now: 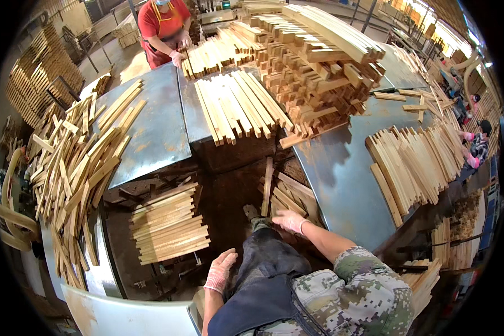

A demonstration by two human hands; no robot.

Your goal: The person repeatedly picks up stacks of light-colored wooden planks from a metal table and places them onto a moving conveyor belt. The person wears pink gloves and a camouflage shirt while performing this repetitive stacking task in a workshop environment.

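Observation:
My left hand (pixel 221 270), in a pink knit glove, hangs low beside my dark trouser leg with fingers loosely apart and nothing in it. My right hand (pixel 289 220), also gloved, reaches forward over a small pile of flat wooden slats (pixel 290 197) below the metal table edge, fingers spread, holding nothing. A neat stack of slats (pixel 169 223) sits low to the left of my leg. More slats (pixel 235 105) lie in a row on the grey metal table (pixel 157 126).
A tall heap of wooden sticks (pixel 313 61) rises at the back centre. Loose slats (pixel 75 162) spill down the left side. Fanned slats (pixel 417 159) lie on the right table (pixel 347 185). A person in a red top (pixel 163 28) works at the far end; another person (pixel 479 145) stands at right.

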